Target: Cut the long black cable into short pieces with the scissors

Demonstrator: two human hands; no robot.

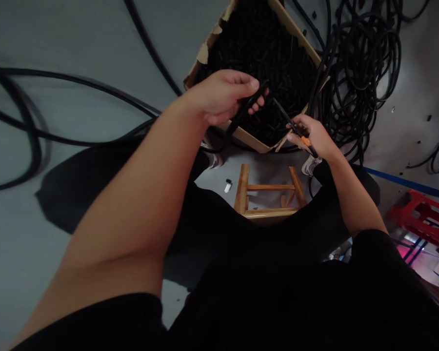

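Observation:
My left hand (234,95) is closed around a thick black hose (238,116), whose end points up and right over the carton. Lower and to the right, my right hand (309,134) grips a thin dark tool (286,115) with an orange part on its handle. The tool's narrow tip reaches toward the hose end near my left fingertips; whether they touch is unclear. Under both hands stands an open cardboard box (302,39) filled with many short black pieces (258,53).
Coiled black hose (366,73) lies in a heap at the right of the box. More hose (95,87) loops over the grey floor at left. A wooden stool (270,213) is between my legs, and a red plastic stool (424,214) lies at the right.

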